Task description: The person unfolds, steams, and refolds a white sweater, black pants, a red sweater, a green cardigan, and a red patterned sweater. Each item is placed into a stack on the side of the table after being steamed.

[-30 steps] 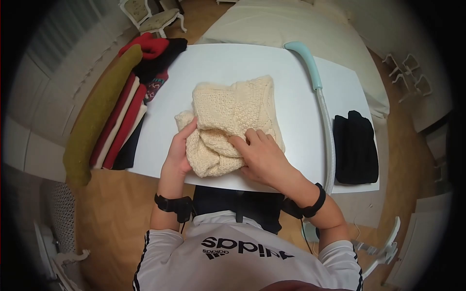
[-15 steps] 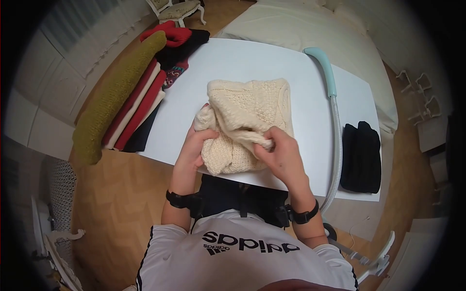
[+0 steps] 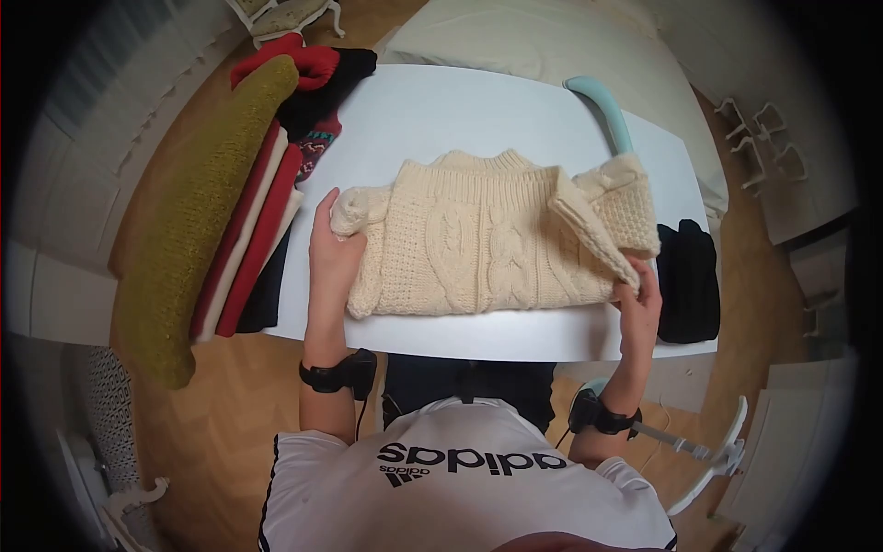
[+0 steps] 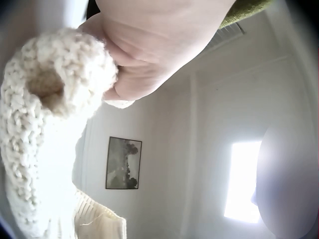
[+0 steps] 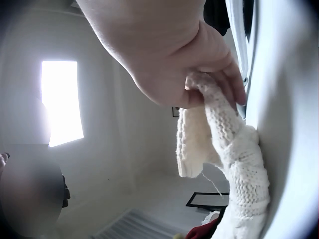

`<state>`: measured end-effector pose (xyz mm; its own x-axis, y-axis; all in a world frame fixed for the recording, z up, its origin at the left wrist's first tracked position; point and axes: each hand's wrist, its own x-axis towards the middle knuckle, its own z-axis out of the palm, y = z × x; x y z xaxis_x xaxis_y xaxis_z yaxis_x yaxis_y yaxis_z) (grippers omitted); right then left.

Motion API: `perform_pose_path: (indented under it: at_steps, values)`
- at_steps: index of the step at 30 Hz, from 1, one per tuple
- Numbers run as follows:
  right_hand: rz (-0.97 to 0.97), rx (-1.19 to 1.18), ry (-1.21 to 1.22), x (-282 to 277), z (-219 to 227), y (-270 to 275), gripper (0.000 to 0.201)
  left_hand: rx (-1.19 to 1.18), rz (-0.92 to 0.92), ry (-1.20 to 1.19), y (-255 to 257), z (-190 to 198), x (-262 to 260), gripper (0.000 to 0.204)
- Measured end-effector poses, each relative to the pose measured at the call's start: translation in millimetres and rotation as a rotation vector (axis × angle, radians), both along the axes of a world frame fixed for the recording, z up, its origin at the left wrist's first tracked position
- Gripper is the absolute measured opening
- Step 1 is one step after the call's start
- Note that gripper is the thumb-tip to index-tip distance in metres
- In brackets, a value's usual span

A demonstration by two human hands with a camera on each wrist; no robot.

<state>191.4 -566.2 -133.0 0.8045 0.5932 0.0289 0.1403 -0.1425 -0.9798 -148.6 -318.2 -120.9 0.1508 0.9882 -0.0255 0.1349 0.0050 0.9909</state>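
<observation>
A cream cable-knit sweater (image 3: 497,239) lies partly spread across the white table, its ribbed edge toward the far side. At its left end, my left hand (image 3: 336,258) grips a bunched, rolled piece of the knit; in the left wrist view some of those fingers are hidden behind the wool (image 4: 30,114). My right hand (image 3: 639,304) pinches a corner at the near right, where a flap is folded over at a slant. Seen from the right wrist, the thumb and fingers close round a thick knitted edge (image 5: 224,119). A patterned knit part sticks out at the upper right.
Along the table's left side lie folded garments in red and cream (image 3: 248,239), with an olive knit piece (image 3: 207,230) over them. A steamer hose with a pale blue handle (image 3: 602,110) runs behind the sweater. Folded black clothing (image 3: 690,285) lies at the right edge.
The sweater was a compact folded bundle and is now opened out wide. My right hand has moved right with its edge; the left hand has shifted left.
</observation>
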Motion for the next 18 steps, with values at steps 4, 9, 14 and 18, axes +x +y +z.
perform_pose_path:
  at_steps: [4, 9, 14, 18]
  values:
    - [-0.097, -0.42, -0.326, -10.0, -11.2, -5.9, 0.039, 0.603, 0.286, 0.874, -7.1, -13.9, 0.0, 0.063]
    - [-0.085, -0.225, -0.611, -16.8, 10.1, 15.0, 0.044, 0.423, 0.053, 0.728, -22.6, 13.9, 20.8, 0.063]
    - [0.018, -0.162, -0.744, -20.5, 3.4, 56.5, 0.043, 0.35, -0.159, 0.629, -12.9, -17.7, 43.3, 0.06]
    - [0.191, -0.095, -0.151, -4.1, 14.9, 43.0, 0.035, -0.098, -0.301, -0.271, -13.4, -11.3, 34.0, 0.056]
